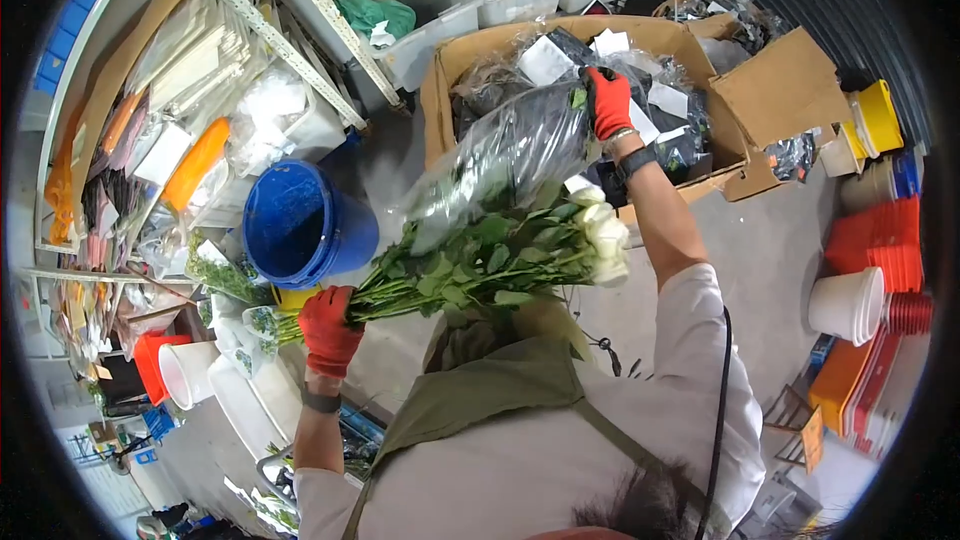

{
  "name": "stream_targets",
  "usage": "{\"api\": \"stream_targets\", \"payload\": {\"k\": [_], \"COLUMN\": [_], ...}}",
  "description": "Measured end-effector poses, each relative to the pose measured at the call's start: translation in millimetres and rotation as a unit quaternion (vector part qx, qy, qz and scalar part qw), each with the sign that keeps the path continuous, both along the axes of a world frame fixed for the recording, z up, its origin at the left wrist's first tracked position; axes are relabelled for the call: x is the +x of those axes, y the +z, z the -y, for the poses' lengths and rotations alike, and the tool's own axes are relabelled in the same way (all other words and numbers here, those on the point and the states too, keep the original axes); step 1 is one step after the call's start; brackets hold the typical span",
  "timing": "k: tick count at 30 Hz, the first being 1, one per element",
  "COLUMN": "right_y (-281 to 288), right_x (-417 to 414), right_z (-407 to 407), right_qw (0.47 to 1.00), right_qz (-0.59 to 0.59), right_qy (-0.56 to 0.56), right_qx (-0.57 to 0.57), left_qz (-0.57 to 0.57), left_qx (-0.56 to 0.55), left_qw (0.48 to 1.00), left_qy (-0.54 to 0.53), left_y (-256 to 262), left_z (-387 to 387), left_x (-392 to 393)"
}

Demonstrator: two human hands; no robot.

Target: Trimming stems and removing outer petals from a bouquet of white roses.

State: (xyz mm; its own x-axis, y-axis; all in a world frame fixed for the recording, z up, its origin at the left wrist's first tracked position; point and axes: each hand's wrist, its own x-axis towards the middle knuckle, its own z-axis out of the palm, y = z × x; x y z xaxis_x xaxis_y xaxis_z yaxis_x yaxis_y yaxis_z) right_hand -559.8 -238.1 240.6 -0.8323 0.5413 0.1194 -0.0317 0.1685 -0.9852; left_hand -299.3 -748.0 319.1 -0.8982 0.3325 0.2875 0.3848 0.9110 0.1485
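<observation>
In its red glove, my left hand [331, 331] is closed around the cut stems of a bunch of white roses [604, 236]. The bunch lies sideways in front of my chest, blooms to the right, green leaves along the stems. My right hand [609, 106], in a red glove with dark fingertips, grips one end of a clear plastic sleeve [499, 146]. That sleeve stretches down and left against the upper side of the leaves; its lower part is blurred. Behind it stands an open cardboard box [437, 90] holding dark plastic-wrapped bundles [694, 127] with white tags.
A blue bucket [352, 232] stands on the floor beyond my left hand. Metal shelving [277, 45] with wrapping sheets rises at left. White tubs [259, 394] stand lower left. Stacked red crates [874, 240] and a white bucket [844, 307] line the right side.
</observation>
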Motion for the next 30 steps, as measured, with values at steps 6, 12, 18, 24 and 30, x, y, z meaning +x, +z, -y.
{"api": "stream_targets", "payload": {"k": [6, 12, 18, 24, 30], "right_y": [-60.2, -63.6, -85.4, -70.8, -15.7], "right_x": [-18.8, 12.7, 105.7, 76.7, 43.7], "right_z": [-62.7, -86.5, -30.3, -48.0, -167.5], "right_qw": [0.991, 0.99, 0.971, 0.998, 0.956], "right_qz": [0.085, 0.076, 0.084, -0.001, 0.034], "right_qy": [-0.069, 0.019, 0.13, -0.067, -0.198], "right_qx": [0.072, -0.119, -0.182, 0.011, 0.214], "left_qz": [-0.01, 0.008, 0.046, 0.049, 0.088], "left_qx": [0.026, 0.052, 0.14, 0.102, 0.072], "left_qw": [0.999, 0.998, 0.989, 0.993, 0.993], "left_qy": [-0.029, -0.021, 0.005, -0.035, -0.001], "left_y": [3.7, -0.9, -21.9, -11.3, 7.0], "left_z": [-29.9, -33.8, -32.9, -13.3, 13.6], "left_x": [-5.0, -7.3, -13.6, -15.6, -6.9]}}
